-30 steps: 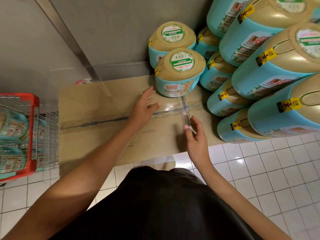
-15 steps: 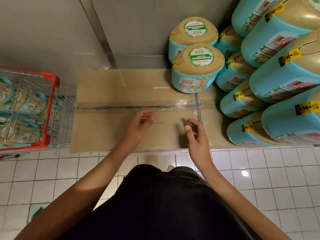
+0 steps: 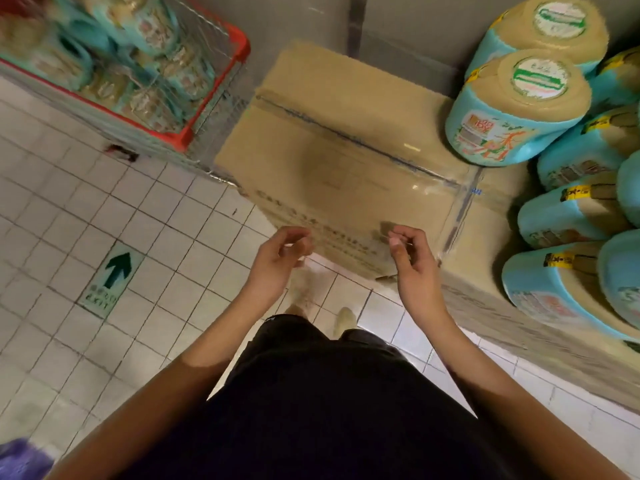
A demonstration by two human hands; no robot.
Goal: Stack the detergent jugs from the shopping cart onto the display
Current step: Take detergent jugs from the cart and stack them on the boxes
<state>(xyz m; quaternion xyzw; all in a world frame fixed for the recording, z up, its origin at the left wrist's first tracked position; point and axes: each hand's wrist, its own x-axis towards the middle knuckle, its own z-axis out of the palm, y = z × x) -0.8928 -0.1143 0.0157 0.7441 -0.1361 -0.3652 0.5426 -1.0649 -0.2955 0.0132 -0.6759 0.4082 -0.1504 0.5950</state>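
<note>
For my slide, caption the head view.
Both hands, left and right, empty above cardboard display; jugs stacked right, cart left.

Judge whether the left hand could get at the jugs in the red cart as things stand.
Probably yes: the left hand is empty, the red cart stands open-topped on that side, and nothing lies between it and the jugs.

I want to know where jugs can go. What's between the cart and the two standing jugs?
Head view: a cardboard box, top bare, between cart and jugs.
</note>
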